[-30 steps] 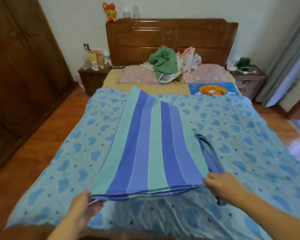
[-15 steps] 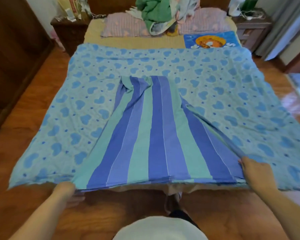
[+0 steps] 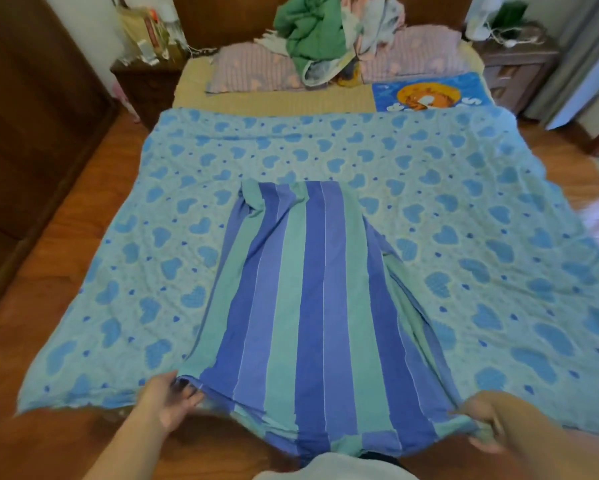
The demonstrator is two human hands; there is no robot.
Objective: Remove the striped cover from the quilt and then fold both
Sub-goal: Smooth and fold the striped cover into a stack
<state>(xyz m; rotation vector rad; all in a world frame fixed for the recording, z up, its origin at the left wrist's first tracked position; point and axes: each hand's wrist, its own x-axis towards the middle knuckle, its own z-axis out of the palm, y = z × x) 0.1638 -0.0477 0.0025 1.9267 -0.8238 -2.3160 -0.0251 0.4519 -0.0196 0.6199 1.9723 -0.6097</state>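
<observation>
While the blue quilt [image 3: 464, 209] with its heart print lies spread flat over the bed [image 3: 274, 105], its near edge hanging past the foot toward the wooden floor [image 3: 49, 441], the striped cover [image 3: 312, 306] rests on top of it down the middle, folded into a long panel of dark blue, pale blue and green bands. That panel is narrow and a little bunched at its far end near the middle of the quilt, and it fans wider toward the person, where its near edge is lifted off the quilt and sags between the two hands. The left hand [image 3: 168, 401] pinches the near left corner of the cover, fingers curled around the fabric edge with the thumb on top. The right hand [image 3: 492, 424] grips the near right corner, its fingers closed over a gathered bit of cloth, though motion blur softens the detail there. Both forearms reach in from the bottom of the view. Beyond the quilt, bare mattress shows at the head of the bed, with two pink pillows [image 3: 253, 69], a heap of green and pale clothes [image 3: 315, 32] and a blue cartoon-print cushion [image 3: 429, 95]. A nightstand [image 3: 145, 84] stands on each side of the bed, and a dark wooden wardrobe [image 3: 24, 133] fills the left.
</observation>
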